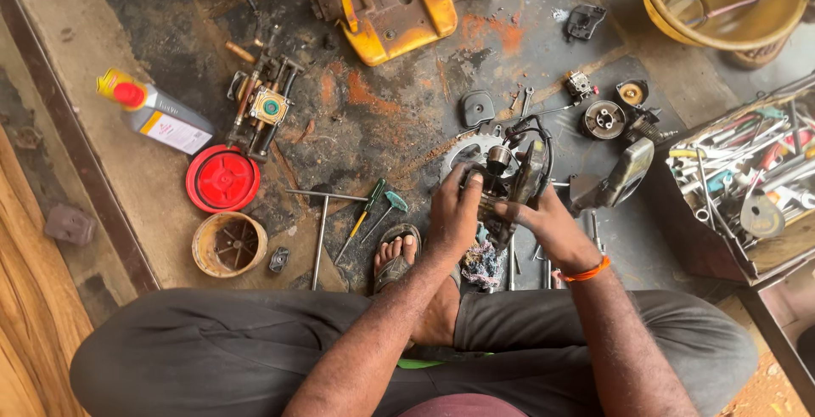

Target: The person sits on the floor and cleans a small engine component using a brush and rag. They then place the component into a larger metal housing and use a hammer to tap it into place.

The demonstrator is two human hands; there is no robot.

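Squarely in front of the seated person, both hands meet on one small engine block (509,181), dark and greasy, with black cables looping over its top. Left hand (452,213) wraps the near-left side, fingers curled shut around the casting, thumb up by a round metal cap. Right hand (548,222), orange band at the wrist, closes on the lower right side; the grip there is partly hidden, but the fingers press against the part. The block is held just above the floor (382,120), its long axis running roughly up and away from the body, tilted slightly right. Neither hand is nearer; they share the hold. A toothed sprocket (463,155) lies flat on the floor just behind the block. Left of the sandalled foot (396,256): a green-handled screwdriver (363,213) and a T-handle wrench (321,226), near but apart from the hands. Containers: open metal toolbox (705,239) at right, crowded with spanners and hand tools; yellow basin (671,9) top right holding a brush; small brownish round tub (227,245) lower left, contents unclear. Red round cover (222,179) beside it, oil bottle (157,115) lying on its side further left. Yellow machine housing (395,5) at the top.
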